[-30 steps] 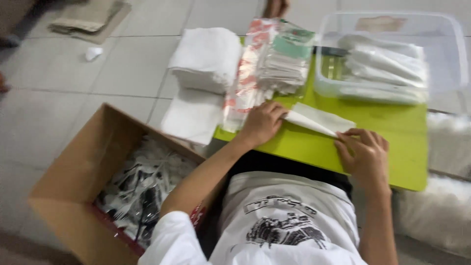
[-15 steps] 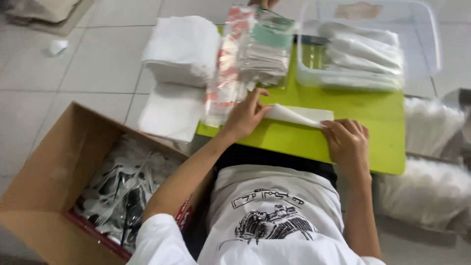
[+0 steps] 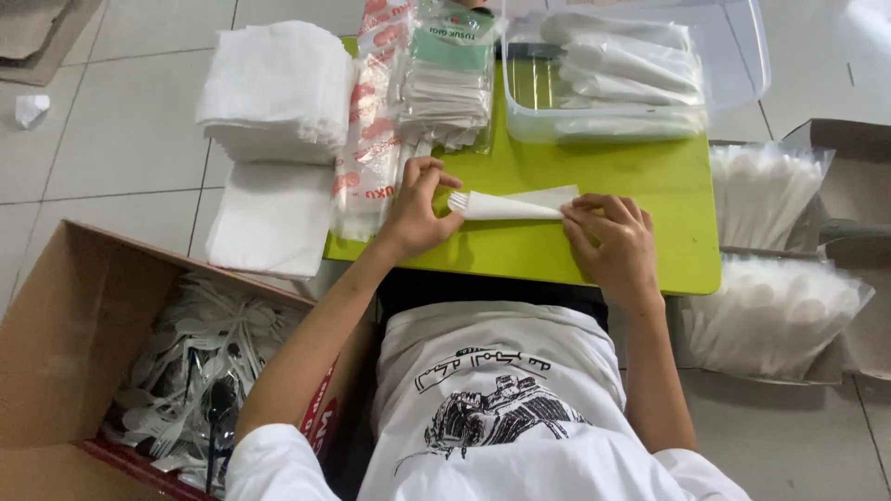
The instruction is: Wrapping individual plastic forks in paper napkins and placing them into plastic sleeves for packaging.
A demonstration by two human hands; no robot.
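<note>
A person sits at a low lime-green table [image 3: 650, 176], and everything is placed here relative to it. Near the table's front edge lies a white napkin [image 3: 510, 205] rolled around a white plastic fork [image 3: 458, 200], whose tines poke out of the roll's left end. The left hand [image 3: 415, 211] pinches that end between thumb and fingers, closed on the napkin roll. The right hand [image 3: 610, 243] lies over the roll's other end with its fingers spread and pressing down on the paper, so it holds the roll flat against the tabletop rather than gripping it.

At the table's far right corner stands a clear plastic tub [image 3: 742, 56] with finished white rolls inside. On the far left part of the table lie flat clear packets [image 3: 445, 74] of paper sleeves. Off the table's left edge, on the tiled floor, sit two stacks of white napkins [image 3: 274, 93]. Beyond the table's near left corner is an open cardboard box [image 3: 56, 343] holding loose white plastic cutlery. To the right of the table are clear bags of white spoons [image 3: 770, 311].
</note>
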